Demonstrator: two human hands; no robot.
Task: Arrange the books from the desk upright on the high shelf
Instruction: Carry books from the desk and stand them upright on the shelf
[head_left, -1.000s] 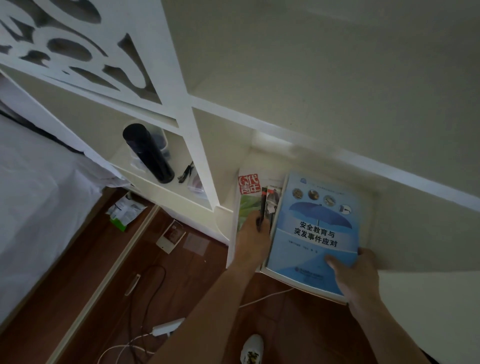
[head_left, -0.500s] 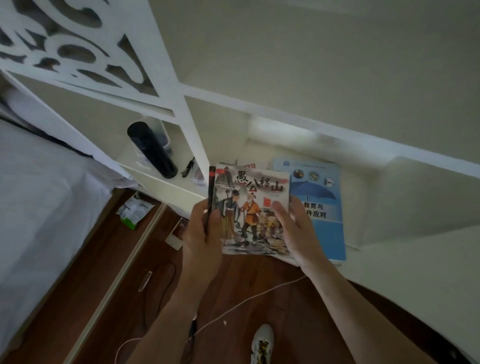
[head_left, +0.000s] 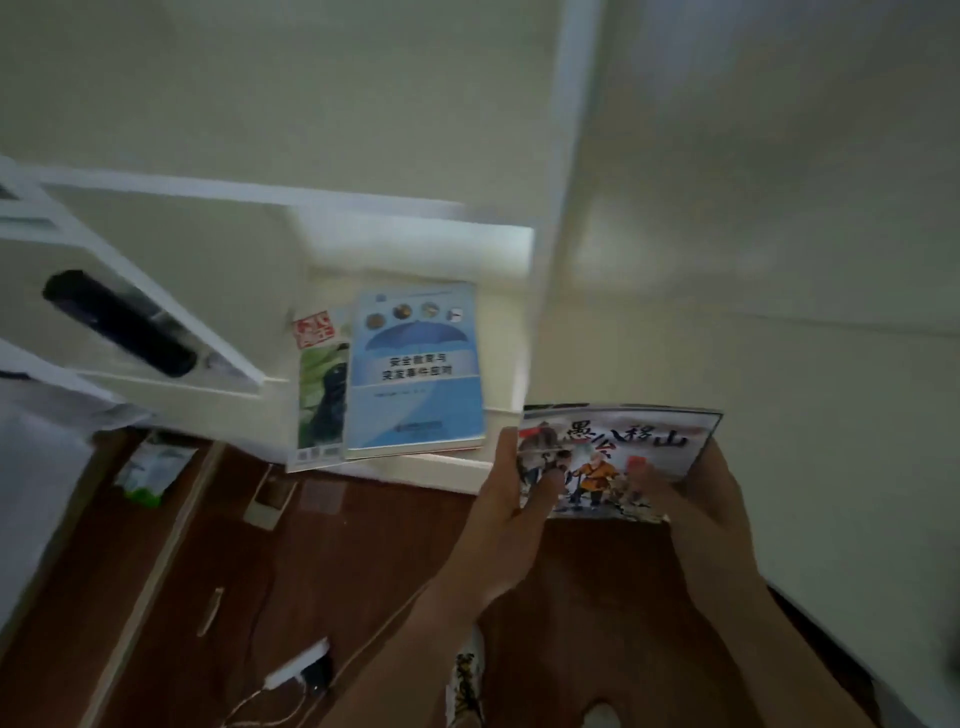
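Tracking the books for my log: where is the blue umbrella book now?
The blue umbrella book lies flat on the white ledge, centre-left in the head view, overlapping the green book.

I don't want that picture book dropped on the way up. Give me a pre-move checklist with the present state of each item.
1. Left hand grips the picture book at its left edge, thumb on the cover: ok.
2. Right hand grips its right edge, thumb on the cover: ok.
3. Picture book is clear of the white surface, held out over the floor: ok.
4. Blue umbrella book lies flat, partly over the green-covered book; neither is upright: not ok.
5. High shelf spot for the book is in view: cannot tell; the frame is blurred.
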